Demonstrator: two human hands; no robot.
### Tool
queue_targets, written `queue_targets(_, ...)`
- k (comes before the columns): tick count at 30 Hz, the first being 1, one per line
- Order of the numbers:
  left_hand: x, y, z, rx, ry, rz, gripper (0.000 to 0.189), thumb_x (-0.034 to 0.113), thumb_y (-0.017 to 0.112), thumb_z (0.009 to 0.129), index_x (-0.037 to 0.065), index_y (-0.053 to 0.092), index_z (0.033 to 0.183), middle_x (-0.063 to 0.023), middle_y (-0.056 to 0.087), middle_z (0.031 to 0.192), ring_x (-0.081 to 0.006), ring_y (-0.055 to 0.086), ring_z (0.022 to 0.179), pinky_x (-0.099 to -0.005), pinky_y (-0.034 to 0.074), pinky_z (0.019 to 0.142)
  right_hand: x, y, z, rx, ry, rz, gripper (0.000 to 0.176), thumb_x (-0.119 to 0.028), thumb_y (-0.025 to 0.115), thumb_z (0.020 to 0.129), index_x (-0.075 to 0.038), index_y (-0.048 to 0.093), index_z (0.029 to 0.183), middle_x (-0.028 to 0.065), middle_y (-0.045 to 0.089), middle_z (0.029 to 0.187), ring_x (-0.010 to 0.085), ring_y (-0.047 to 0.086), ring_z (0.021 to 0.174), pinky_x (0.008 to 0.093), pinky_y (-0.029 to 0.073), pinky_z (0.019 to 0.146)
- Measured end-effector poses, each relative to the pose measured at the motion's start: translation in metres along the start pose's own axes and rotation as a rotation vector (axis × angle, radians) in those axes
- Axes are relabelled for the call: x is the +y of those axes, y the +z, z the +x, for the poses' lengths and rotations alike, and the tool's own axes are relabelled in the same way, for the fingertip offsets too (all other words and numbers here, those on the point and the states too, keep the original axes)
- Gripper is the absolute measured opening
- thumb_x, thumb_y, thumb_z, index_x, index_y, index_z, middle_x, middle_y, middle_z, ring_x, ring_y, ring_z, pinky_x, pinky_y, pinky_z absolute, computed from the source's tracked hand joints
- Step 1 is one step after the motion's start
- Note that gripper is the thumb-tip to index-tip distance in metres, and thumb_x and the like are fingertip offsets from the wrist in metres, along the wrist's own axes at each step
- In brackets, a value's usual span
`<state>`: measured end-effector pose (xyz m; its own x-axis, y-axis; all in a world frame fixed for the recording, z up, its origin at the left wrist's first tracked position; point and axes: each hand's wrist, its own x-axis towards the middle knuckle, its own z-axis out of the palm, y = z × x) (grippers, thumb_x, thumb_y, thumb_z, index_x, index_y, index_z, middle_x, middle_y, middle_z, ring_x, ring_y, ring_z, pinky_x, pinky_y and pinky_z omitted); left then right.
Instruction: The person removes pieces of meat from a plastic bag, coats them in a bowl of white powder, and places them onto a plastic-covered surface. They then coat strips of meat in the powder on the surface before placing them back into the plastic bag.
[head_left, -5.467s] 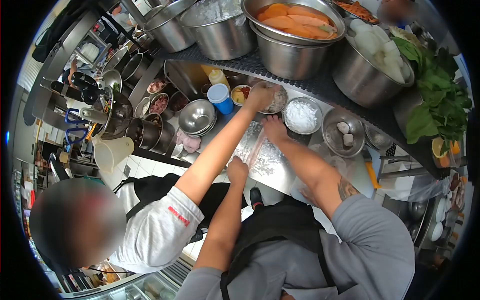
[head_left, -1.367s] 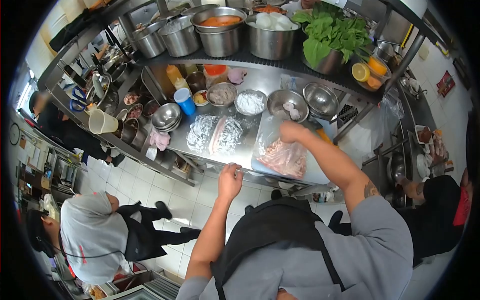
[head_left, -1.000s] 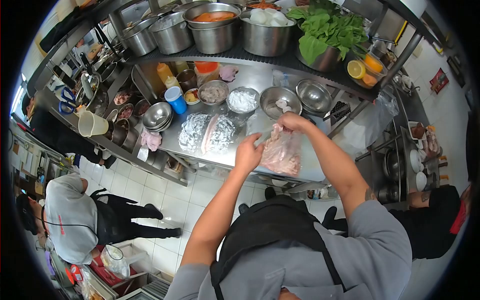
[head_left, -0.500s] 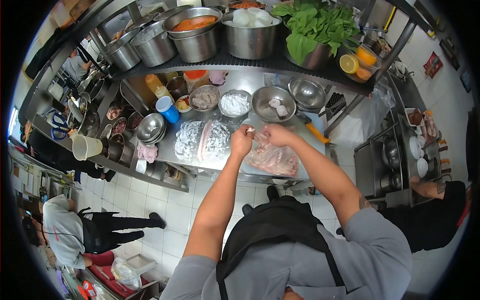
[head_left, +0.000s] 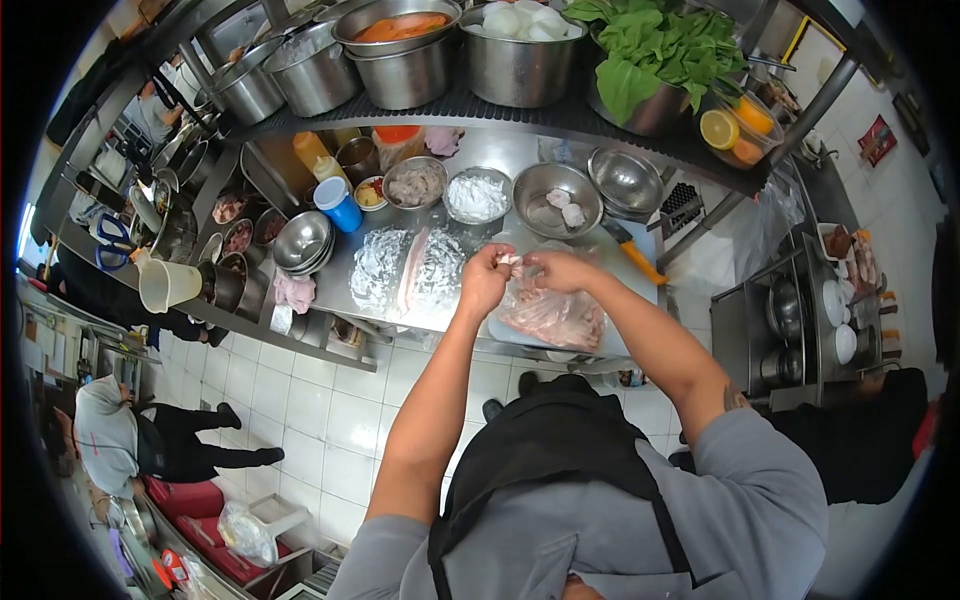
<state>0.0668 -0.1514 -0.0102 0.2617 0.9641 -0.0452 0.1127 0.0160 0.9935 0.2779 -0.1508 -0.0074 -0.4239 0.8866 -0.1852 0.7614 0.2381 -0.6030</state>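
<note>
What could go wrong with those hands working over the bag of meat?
The small pale piece in the left hand might slip and drop. The bag of meat sits near the front edge of the counter, so a tug could drag it over. And the orange-handled tool near the right hand could perhaps get knocked.

Bright light fills the fisheye-curved, black-cornered view.
</note>
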Motion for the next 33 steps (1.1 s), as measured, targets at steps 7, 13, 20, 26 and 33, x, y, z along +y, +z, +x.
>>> queue_targets(7, 0.004, 0.004, 0.001, 0.016, -0.028, -0.001, 0.031, -0.003, 0.050, 0.088, -0.004, 0.062, 0.117, -0.0109, 0.070, 0.101, -0.0156, 0.066, 0.086, -0.0284, 0.053, 0.077, 0.017, 0.011, 0.007, 0.012, -0.122, 0.361, 0.035, -0.022, 0.065, 0.085, -0.005, 0.064, 0.115, 0.0162, 0.070, 0.102, 0.0313, 0.067, 0.097, 0.0378, 0.050, 0.086)
queue_targets(13, 0.019, 0.009, -0.006, 0.209, 0.036, 0.434, 0.025, 0.001, 0.051, 0.088, -0.003, 0.065, 0.109, -0.0145, 0.071, 0.089, -0.0186, 0.069, 0.080, -0.0309, 0.054, 0.074, 0.008, -0.014, 0.018, -0.068, -0.014, 0.144, 0.023, -0.018, 0.062, 0.085, -0.004, 0.068, 0.102, 0.0189, 0.070, 0.095, 0.0332, 0.068, 0.090, 0.0411, 0.051, 0.079)
queue_targets(20, -0.020, 0.006, -0.010, 0.239, -0.110, 0.204, 0.023, 0.013, 0.056, 0.091, 0.001, 0.067, 0.106, -0.0227, 0.071, 0.090, -0.0376, 0.069, 0.084, -0.0402, 0.054, 0.077, 0.013, -0.018, 0.022, -0.092, -0.113, -0.012, 0.019, -0.011, 0.061, 0.083, -0.004, 0.071, 0.097, 0.0198, 0.071, 0.094, 0.0343, 0.069, 0.090, 0.0434, 0.053, 0.078)
queue_targets(26, 0.017, 0.029, -0.007, 0.323, 0.032, 0.491, 0.022, 0.017, 0.057, 0.092, 0.000, 0.068, 0.102, -0.0240, 0.069, 0.085, -0.0398, 0.069, 0.080, -0.0440, 0.053, 0.074, 0.003, 0.005, 0.007, -0.305, 0.017, -0.597, 0.017, -0.008, 0.062, 0.079, -0.002, 0.075, 0.088, 0.0203, 0.071, 0.105, 0.0364, 0.068, 0.100, 0.0444, 0.055, 0.084)
queue_targets(33, -0.004, 0.051, 0.000, 0.230, -0.031, 0.511, 0.028, 0.018, 0.058, 0.089, 0.001, 0.069, 0.108, -0.0236, 0.069, 0.081, -0.0421, 0.068, 0.081, -0.0463, 0.052, 0.075, 0.031, 0.017, 0.000, -0.065, -0.074, -0.499, 0.014, -0.012, 0.065, 0.076, -0.002, 0.074, 0.082, 0.0177, 0.072, 0.097, 0.0360, 0.069, 0.094, 0.0444, 0.055, 0.081)
